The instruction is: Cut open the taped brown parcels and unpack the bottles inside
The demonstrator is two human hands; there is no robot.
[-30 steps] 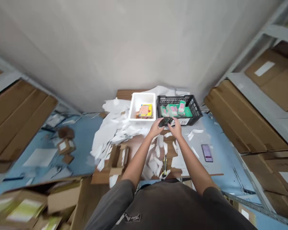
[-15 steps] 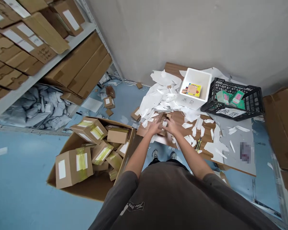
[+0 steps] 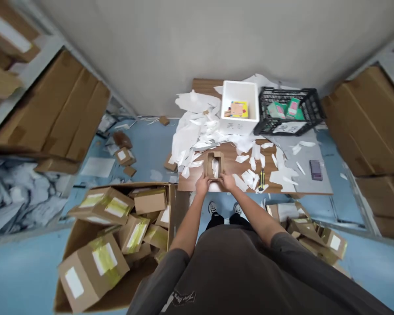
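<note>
A small open cardboard box (image 3: 220,162) stands at the front edge of the wooden table (image 3: 197,176), with something white inside. My left hand (image 3: 202,185) grips its near left corner. On the near right corner, my right hand (image 3: 228,181) has its fingers closed around the cardboard. Torn white paper (image 3: 197,131) is heaped behind and left of the box, with more scraps to the right. A yellow and black utility knife (image 3: 262,179) lies to the right of my right hand.
At the back stand a white foam box (image 3: 239,127) with small packs and a black crate (image 3: 264,127) with green boxes. A big carton (image 3: 172,214) of taped parcels is at left; more parcels (image 3: 310,236) lie at right. A pixelated dark item (image 3: 316,169) rests on the grey tabletop.
The small box now shows its open top, and my hands have shifted to its near corners. My view has turned right, bringing the parcels below the table's right side into sight.
</note>
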